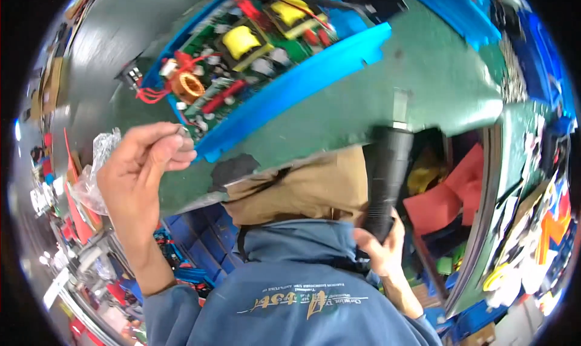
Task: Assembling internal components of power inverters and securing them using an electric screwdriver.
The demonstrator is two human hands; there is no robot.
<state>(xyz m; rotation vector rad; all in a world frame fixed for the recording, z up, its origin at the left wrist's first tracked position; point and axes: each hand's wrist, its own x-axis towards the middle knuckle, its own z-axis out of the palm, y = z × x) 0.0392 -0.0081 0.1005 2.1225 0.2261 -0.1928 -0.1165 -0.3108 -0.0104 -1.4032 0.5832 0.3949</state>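
My left hand [148, 155] is closed in a pinch beside the near left corner of an open blue housing [290, 92]. A tiny silvery bit shows at the fingertips, too small to name. Inside the housing lies a green circuit board [209, 61] with two yellow-wrapped transformers [245, 41], a copper-wound ring coil [189, 87] and red wires. Over the bench's front edge, my right hand [384, 246] grips the lower end of a black electric screwdriver [387, 176]. It stands upright in view, its pale tip blurred, apart from the housing.
The housing rests on a green-topped bench [436, 79]. Another blue housing part [460, 13] lies at the far right. A dark socket [130, 73] hangs on red wires at the board's left. Clear plastic bags [100, 164] are left of my left hand. An open drawer [451, 213] holds red pieces.
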